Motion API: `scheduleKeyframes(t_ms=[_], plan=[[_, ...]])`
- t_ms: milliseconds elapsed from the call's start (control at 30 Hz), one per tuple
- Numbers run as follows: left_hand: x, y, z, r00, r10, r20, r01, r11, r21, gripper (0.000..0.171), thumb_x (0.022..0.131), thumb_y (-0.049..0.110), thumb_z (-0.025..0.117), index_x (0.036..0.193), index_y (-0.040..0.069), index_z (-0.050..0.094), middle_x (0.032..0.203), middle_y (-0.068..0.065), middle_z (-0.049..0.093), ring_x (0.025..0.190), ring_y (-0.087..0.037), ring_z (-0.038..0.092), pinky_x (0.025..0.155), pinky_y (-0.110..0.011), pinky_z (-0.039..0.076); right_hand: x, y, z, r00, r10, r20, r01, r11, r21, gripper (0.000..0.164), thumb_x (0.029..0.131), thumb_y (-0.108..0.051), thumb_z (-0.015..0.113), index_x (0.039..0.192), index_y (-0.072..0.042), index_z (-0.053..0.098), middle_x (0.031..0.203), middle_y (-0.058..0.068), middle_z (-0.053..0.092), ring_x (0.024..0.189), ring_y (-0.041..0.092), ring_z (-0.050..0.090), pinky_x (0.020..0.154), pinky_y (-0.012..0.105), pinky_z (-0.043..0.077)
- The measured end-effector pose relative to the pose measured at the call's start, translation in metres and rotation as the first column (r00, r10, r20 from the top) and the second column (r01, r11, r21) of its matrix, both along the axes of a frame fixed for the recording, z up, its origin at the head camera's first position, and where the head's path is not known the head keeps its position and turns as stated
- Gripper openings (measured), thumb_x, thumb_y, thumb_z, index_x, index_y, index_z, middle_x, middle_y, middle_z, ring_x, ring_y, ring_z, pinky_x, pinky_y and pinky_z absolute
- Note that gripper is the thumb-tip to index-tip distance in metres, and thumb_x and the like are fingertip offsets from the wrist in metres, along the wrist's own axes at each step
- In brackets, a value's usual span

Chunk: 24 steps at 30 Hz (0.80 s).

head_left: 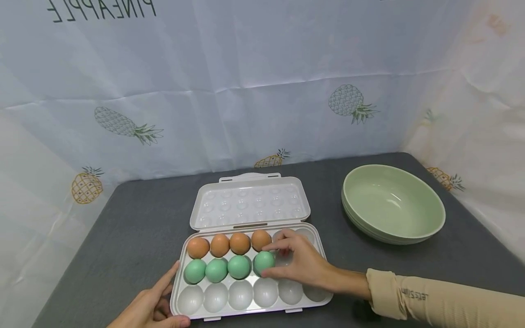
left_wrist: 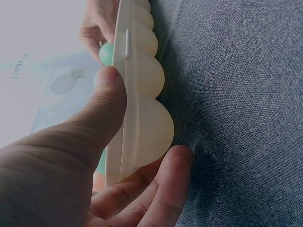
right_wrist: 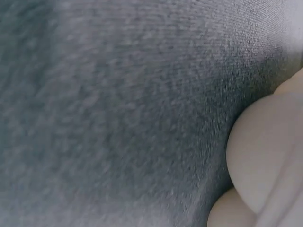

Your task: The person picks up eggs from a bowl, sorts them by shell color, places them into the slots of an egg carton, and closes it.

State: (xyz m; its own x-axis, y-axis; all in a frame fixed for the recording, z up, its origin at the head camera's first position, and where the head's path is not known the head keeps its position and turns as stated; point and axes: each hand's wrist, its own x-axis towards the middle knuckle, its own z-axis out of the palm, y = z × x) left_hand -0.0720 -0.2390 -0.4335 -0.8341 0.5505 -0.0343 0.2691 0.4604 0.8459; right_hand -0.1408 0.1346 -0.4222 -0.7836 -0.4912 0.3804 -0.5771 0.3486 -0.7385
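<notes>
A white plastic egg tray (head_left: 240,295) lies on the table with its lid (head_left: 250,202) folded back behind it. Several brown eggs (head_left: 239,243) fill the left part of its back row. Three green eggs (head_left: 216,270) sit in the middle row. Just right of them, my right hand (head_left: 301,262) pinches another green egg (head_left: 264,263) between thumb and fingers, at the fourth cup. My left hand (head_left: 153,303) grips the tray's left end. The left wrist view shows its thumb (left_wrist: 102,101) on the rim and fingers around the end cup. Only table and tray underside appear in the right wrist view.
Stacked pale green bowls (head_left: 393,202) stand to the right of the tray on the dark grey tabletop (head_left: 135,228). A white curtain (head_left: 229,118) printed with pineapples hangs behind the table and along both sides.
</notes>
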Motion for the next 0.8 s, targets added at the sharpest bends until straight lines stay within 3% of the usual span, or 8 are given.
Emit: scheduleKeyframes(t_ms=[200,400,467,533,600,667,733,800], plan=[[0.001,0.0,0.0,1.0,0.001,0.008,0.0,1.0,-0.02,0.102,0.092,0.009,0.076,0.153,-0.021,0.0,0.109,-0.01,0.074,0.073,0.004,0.067,0.056,-0.026,0.06,-0.009,0.024,0.011,0.999,-0.034,0.019,0.034,0.999,-0.005,0.045,0.075,-0.028,0.092,0.115,-0.012,0.078,0.088,0.004,0.064,0.074,0.012,0.056,0.066,0.021,0.049],[0.0,0.001,0.001,1.0,0.01,0.022,-0.01,0.999,-0.035,0.103,0.091,0.011,0.077,0.153,-0.021,0.001,0.11,-0.011,0.073,0.072,0.004,0.067,0.057,-0.026,0.06,-0.022,0.071,0.016,0.963,-0.269,-0.032,0.27,0.96,0.067,0.048,0.079,-0.024,0.089,0.124,-0.012,0.075,0.073,0.0,0.046,0.067,0.006,0.041,0.058,0.019,0.037],[0.0,0.001,0.0,1.0,0.0,-0.005,0.0,0.999,-0.033,0.104,0.09,0.01,0.078,0.153,-0.021,0.001,0.109,-0.011,0.073,0.072,0.004,0.066,0.056,-0.026,0.06,-0.025,0.085,0.014,0.955,-0.295,0.027,0.291,0.952,0.094,0.055,0.083,-0.024,0.087,0.132,-0.009,0.068,0.072,-0.002,0.042,0.065,0.003,0.037,0.057,0.019,0.036],[0.0,0.0,0.001,1.0,0.004,-0.007,-0.004,0.999,-0.036,0.104,0.09,0.011,0.078,0.154,-0.019,0.002,0.109,-0.009,0.073,0.072,0.005,0.066,0.056,-0.026,0.06,-0.027,0.095,0.013,0.95,-0.264,0.169,0.251,0.963,0.094,0.065,0.087,-0.024,0.083,0.144,-0.005,0.057,0.072,-0.003,0.042,0.062,0.002,0.037,0.056,0.02,0.037],[0.0,-0.001,0.0,1.0,-0.002,-0.021,0.001,0.999,-0.037,0.104,0.09,0.011,0.079,0.154,-0.019,0.002,0.11,-0.012,0.073,0.072,0.005,0.066,0.056,-0.025,0.059,-0.031,0.102,0.011,0.916,-0.18,0.359,0.167,0.984,0.067,0.074,0.093,-0.025,0.077,0.154,-0.002,0.042,0.072,-0.004,0.045,0.059,0.002,0.038,0.054,0.02,0.038],[-0.001,-0.002,0.002,1.0,0.0,-0.01,0.0,0.999,-0.04,0.102,0.09,0.011,0.079,0.154,-0.017,0.004,0.112,-0.015,0.073,0.073,0.004,0.066,0.057,-0.026,0.06,-0.037,0.105,0.009,0.849,-0.07,0.523,0.074,0.997,0.012,0.08,0.097,-0.025,0.072,0.16,0.0,0.027,0.072,-0.006,0.047,0.056,0.003,0.038,0.052,0.02,0.037],[-0.002,-0.002,0.004,1.0,-0.01,0.01,0.01,1.0,-0.03,0.1,0.091,0.011,0.077,0.154,-0.016,0.004,0.114,-0.019,0.072,0.074,0.003,0.067,0.058,-0.026,0.06,-0.043,0.107,0.007,0.781,0.032,0.624,-0.003,0.999,-0.048,0.084,0.099,-0.023,0.069,0.162,-0.001,0.018,0.073,-0.008,0.048,0.055,0.004,0.037,0.05,0.02,0.034],[-0.005,-0.004,0.007,0.999,-0.037,0.024,0.038,0.999,-0.008,0.097,0.092,0.009,0.076,0.152,-0.016,0.005,0.115,-0.02,0.072,0.075,0.002,0.068,0.059,-0.027,0.06,-0.049,0.107,0.006,0.733,0.116,0.671,-0.064,0.993,-0.102,0.087,0.1,-0.02,0.067,0.163,0.0,0.011,0.072,-0.009,0.047,0.054,0.005,0.034,0.051,0.02,0.031]])
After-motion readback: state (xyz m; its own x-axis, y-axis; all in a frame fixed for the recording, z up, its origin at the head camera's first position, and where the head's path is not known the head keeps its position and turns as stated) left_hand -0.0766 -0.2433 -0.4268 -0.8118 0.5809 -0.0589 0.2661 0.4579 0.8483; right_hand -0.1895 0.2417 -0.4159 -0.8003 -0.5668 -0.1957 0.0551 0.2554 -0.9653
